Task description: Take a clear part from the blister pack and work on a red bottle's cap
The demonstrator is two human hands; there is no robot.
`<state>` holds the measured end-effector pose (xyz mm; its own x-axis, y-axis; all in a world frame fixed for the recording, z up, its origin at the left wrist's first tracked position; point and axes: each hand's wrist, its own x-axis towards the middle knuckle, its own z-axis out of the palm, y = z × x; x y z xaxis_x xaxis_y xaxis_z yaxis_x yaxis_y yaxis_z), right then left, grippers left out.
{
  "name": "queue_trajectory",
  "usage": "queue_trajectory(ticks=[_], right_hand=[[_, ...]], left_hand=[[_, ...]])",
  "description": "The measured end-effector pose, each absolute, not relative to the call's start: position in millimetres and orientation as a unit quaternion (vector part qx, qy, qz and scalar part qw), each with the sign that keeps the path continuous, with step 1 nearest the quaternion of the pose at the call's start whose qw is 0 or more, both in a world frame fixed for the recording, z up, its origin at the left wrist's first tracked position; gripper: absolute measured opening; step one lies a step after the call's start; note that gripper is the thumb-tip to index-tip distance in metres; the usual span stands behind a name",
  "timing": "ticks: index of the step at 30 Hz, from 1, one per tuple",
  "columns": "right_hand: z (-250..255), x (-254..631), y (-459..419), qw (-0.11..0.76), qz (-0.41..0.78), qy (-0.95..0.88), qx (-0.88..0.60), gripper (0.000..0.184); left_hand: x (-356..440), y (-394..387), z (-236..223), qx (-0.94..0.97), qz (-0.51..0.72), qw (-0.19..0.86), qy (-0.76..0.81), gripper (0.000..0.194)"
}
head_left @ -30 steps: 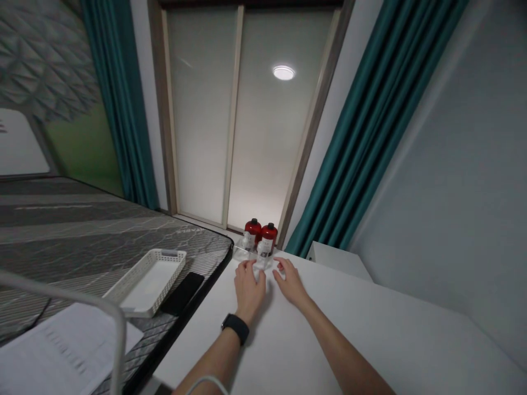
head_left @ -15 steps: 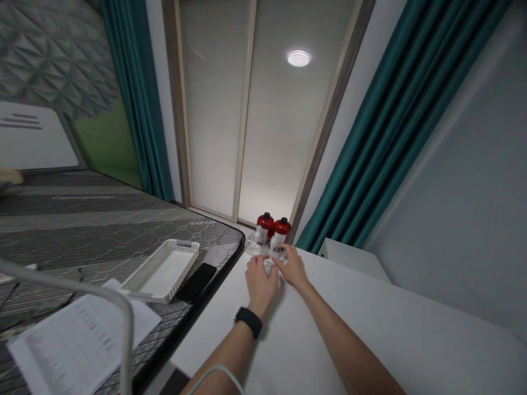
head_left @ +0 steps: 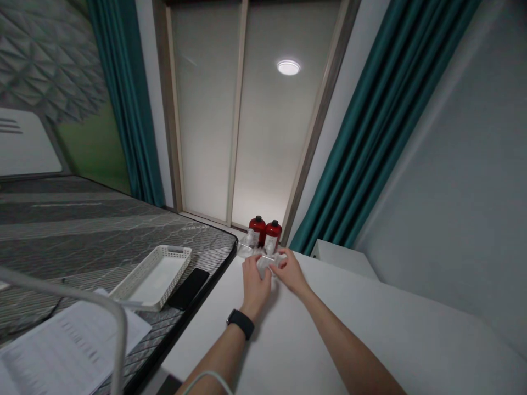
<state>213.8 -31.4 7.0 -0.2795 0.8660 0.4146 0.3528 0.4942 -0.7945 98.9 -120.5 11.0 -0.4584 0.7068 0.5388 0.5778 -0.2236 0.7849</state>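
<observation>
Near the far end of the white table my left hand (head_left: pixel 256 282) and my right hand (head_left: pixel 291 272) come together around a small clear plastic piece (head_left: pixel 264 265), whose kind I cannot make out. The fingers of my left hand curl at its left side, while my right hand has thumb and fingers bent close together at its right. Just beyond stand two red bottles (head_left: pixel 257 226) with black caps and white labels. In front of them are small clear bottles (head_left: pixel 250 238) with whitish tops, in what looks like a clear tray (head_left: pixel 244 250). A dark watch sits on my left wrist.
Left of the white table (head_left: pixel 337 329), a bed-like surface with grey patterned cloth bears a white basket (head_left: pixel 158 277), a black phone (head_left: pixel 188 289) and printed papers (head_left: pixel 78 345). A grey curved tube (head_left: pixel 119 329) crosses the lower left. A white cabinet (head_left: pixel 346 260) stands beyond.
My view has shifted slightly, so the scene sits a little further left. My hands have drawn slightly back from the bottles, and the clear plastic piece between them shows more.
</observation>
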Motion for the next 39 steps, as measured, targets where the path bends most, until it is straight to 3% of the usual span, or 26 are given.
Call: queue_trajectory(ticks=[6, 14, 19, 34, 39], right_hand=[[19, 260, -68, 0.453, 0.310, -0.726, -0.414, 0.046], [19, 333, -136, 0.469, 0.312, -0.698, -0.442, 0.047], [18, 364, -170, 0.477, 0.281, -0.710, -0.434, 0.048], [3, 375, -186, 0.435, 0.289, -0.720, -0.458, 0.053], [2, 374, -187, 0.431, 0.295, -0.717, -0.462, 0.053]], left_hand=[[108, -126, 15, 0.591, 0.586, 0.113, 0.543, 0.038], [137, -147, 16, 0.728, 0.498, 0.262, 0.391, 0.052], [153, -161, 13, 0.764, 0.445, 0.303, 0.355, 0.062], [156, -170, 8, 0.791, 0.395, 0.313, 0.348, 0.059], [156, -169, 13, 0.792, 0.414, 0.271, 0.356, 0.046]])
